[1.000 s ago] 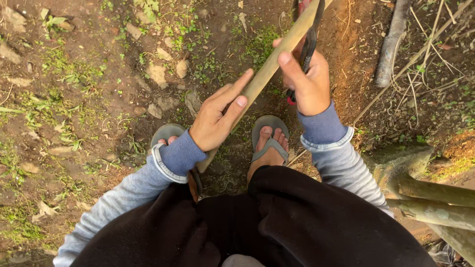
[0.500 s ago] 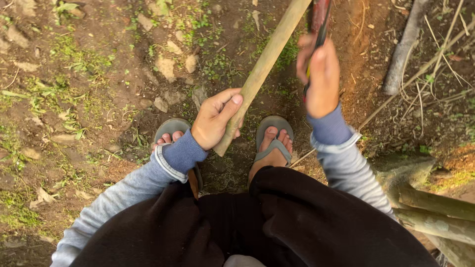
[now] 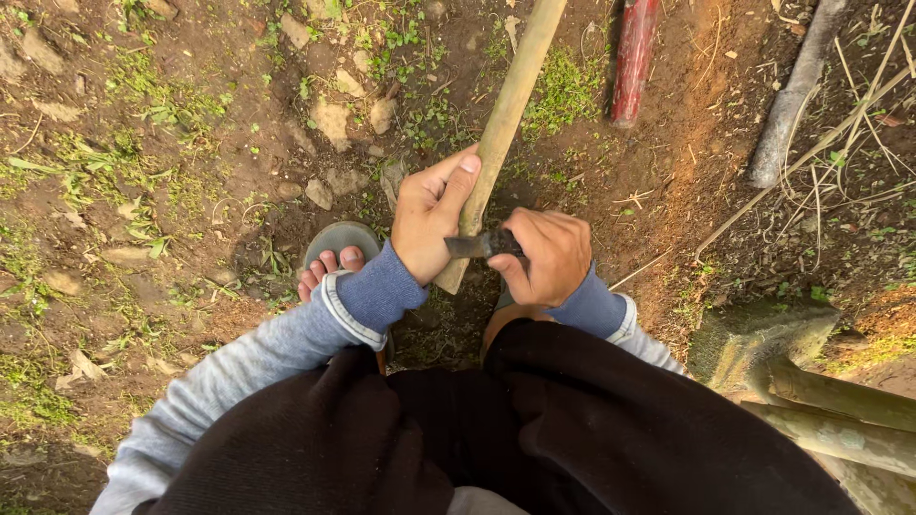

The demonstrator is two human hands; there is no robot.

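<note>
Count: one bamboo pole (image 3: 506, 114), one dark blade (image 3: 469, 247). Left hand (image 3: 431, 212) wraps the pole's lower end above the dirt. Right hand (image 3: 546, 256), fisted, presses the blade against it.

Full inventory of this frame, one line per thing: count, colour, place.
bamboo pole: 1, tan, slanting from top centre down to the hands
blade: 1, dark, laid against the pole's lower end
red cylinder: 1, red, on soil at top, right of the pole
grey branch: 1, grey, top right
cut poles: several, greenish, lower right
stones: several, pale, upper left soil
sandal: 1 clear, grey, under the left foot
left hand: grip on the pole
right hand: grip on the blade's handle
</note>
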